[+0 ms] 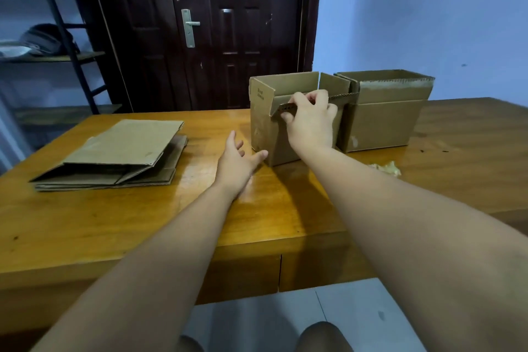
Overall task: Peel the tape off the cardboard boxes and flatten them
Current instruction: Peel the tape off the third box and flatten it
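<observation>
An open cardboard box [264, 126] stands upright in the middle of the wooden table [85, 223]. My right hand [310, 120] grips the box's near top flap, fingers curled over its edge and thumb underneath. My left hand [237, 161] hovers open just left of the box's lower corner, fingers spread, thumb close to the box. A second open box [383, 120] stands right behind and to the right of the first. A stack of flattened boxes [120, 156] lies on the table's left side.
A crumpled wad of peeled tape [387, 168] lies on the table at the right, near my forearm. A dark door [217, 28] and a metal shelf rack [57, 37] stand behind the table. My knees show below the table's front edge.
</observation>
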`<action>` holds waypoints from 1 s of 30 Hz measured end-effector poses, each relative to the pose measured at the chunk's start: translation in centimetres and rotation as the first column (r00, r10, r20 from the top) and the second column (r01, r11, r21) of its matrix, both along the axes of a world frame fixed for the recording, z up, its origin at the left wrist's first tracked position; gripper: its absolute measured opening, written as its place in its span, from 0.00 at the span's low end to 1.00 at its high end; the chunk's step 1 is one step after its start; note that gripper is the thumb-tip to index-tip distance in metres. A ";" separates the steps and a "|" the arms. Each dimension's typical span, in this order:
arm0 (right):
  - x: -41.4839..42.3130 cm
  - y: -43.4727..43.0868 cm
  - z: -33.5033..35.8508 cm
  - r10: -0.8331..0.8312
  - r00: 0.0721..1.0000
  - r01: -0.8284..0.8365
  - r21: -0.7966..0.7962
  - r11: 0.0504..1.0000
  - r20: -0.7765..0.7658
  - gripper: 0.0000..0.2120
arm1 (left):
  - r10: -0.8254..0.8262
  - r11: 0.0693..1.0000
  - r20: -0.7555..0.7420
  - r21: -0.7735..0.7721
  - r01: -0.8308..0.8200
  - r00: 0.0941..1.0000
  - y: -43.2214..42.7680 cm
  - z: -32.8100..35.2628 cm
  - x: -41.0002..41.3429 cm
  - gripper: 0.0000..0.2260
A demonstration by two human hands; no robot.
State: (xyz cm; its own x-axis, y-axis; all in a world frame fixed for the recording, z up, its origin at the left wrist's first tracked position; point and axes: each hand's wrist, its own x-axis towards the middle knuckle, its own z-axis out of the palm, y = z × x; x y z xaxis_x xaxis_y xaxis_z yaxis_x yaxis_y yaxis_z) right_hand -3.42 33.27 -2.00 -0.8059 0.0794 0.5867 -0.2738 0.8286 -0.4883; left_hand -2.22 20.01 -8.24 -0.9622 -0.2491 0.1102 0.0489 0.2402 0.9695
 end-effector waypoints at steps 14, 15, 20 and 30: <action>1.9 -2.1 2.7 0.254 0.967 -0.222 -0.623 0.750 -0.039 0.14 | 0.087 0.796 -0.091 0.606 -0.014 0.992 -3.3 1.7 2.7 0.25; 2.1 -2.1 2.6 0.266 0.963 -0.227 -0.631 0.742 -0.033 0.14 | 0.089 0.804 -0.113 0.595 -0.004 0.990 -3.6 2.0 2.9 0.25; 2.4 -2.1 2.1 0.310 0.950 -0.207 -0.669 0.714 0.036 0.17 | 0.033 0.939 -0.274 0.337 0.064 0.961 -5.3 4.2 4.2 0.36; 4.3 -2.5 0.8 0.580 0.806 0.003 -0.979 0.202 0.122 0.32 | 0.113 0.871 -0.113 0.489 -0.043 0.987 -8.9 5.3 5.6 0.30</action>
State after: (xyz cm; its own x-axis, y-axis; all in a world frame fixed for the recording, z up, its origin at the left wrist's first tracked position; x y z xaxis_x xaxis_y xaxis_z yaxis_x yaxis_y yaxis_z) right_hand 0.88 30.75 -1.17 -0.9966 0.0121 -0.0812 0.0707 -0.3763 -0.9238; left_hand 3.40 11.13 -2.93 -0.9222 -0.3779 0.0825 0.1871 -0.2490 0.9503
